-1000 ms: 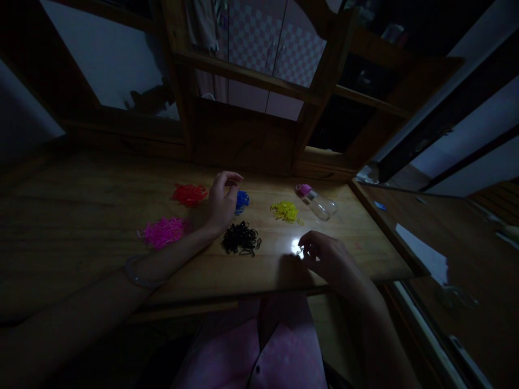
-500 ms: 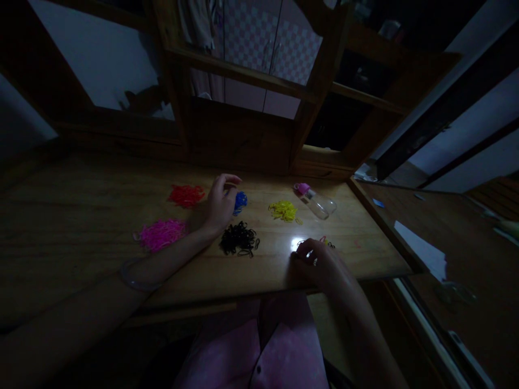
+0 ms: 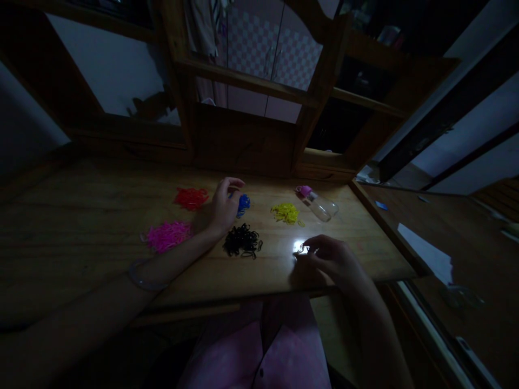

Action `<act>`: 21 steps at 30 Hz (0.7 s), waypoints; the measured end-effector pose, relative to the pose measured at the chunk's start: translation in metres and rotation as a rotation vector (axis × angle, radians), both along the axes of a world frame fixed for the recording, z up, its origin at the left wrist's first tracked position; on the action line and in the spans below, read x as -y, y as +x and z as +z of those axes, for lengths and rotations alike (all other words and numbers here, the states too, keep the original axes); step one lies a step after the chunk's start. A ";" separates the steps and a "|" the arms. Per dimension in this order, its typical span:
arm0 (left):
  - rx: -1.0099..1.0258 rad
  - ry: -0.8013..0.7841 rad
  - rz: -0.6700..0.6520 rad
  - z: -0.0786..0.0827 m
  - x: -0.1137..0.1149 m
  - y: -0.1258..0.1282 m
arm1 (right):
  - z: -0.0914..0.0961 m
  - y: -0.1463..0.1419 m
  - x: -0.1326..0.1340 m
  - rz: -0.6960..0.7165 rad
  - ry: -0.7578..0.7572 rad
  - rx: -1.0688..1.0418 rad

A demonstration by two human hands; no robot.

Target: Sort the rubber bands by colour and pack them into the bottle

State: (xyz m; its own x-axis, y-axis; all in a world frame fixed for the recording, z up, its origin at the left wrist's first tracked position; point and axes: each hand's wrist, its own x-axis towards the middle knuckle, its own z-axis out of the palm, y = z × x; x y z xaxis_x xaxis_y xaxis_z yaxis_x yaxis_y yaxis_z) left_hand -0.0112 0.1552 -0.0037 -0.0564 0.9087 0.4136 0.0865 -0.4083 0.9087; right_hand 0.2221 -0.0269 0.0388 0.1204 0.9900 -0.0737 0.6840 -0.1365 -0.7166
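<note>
On the wooden table (image 3: pixel 267 275), the left hand (image 3: pixel 225 205) stays at the blue bands (image 3: pixel 244 205), half open, thumb and forefinger apart with nothing visible between them. The black bands (image 3: pixel 241 241) lie just nearer the person; the yellow bands (image 3: pixel 286 213) lie farther right. The right hand (image 3: pixel 334 258) bends its fingers towards its thumb beside small dark loops (image 3: pixel 300 249) in the glare; in this dimness I cannot tell whether it grips one. Half a second ago, red and yellow bits showed beyond its knuckles; now they are out of sight.
</note>
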 end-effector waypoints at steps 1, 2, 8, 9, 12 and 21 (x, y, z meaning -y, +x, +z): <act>-0.002 -0.001 0.003 0.000 0.000 0.000 | 0.004 0.006 0.002 -0.001 -0.002 -0.079; -0.004 -0.001 0.005 0.000 0.000 0.000 | 0.009 0.012 0.005 -0.010 -0.005 -0.131; -0.012 0.006 0.015 -0.003 -0.003 0.000 | 0.018 0.038 0.030 0.013 0.018 0.029; -0.015 0.005 0.013 -0.003 -0.003 0.000 | 0.015 0.039 0.033 0.037 0.016 0.055; -0.017 -0.002 0.000 -0.004 -0.002 0.000 | 0.002 0.038 0.037 0.058 0.002 0.114; -0.019 -0.022 -0.003 -0.006 -0.003 -0.001 | -0.016 0.029 0.027 0.079 0.065 0.244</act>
State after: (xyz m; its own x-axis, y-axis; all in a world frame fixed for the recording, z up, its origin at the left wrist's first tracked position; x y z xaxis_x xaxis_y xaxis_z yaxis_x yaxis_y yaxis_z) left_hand -0.0122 0.1582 -0.0101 -0.0462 0.9178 0.3943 0.1029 -0.3882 0.9158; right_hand 0.2516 -0.0539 0.0230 0.0493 0.9987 0.0126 0.8443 -0.0349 -0.5347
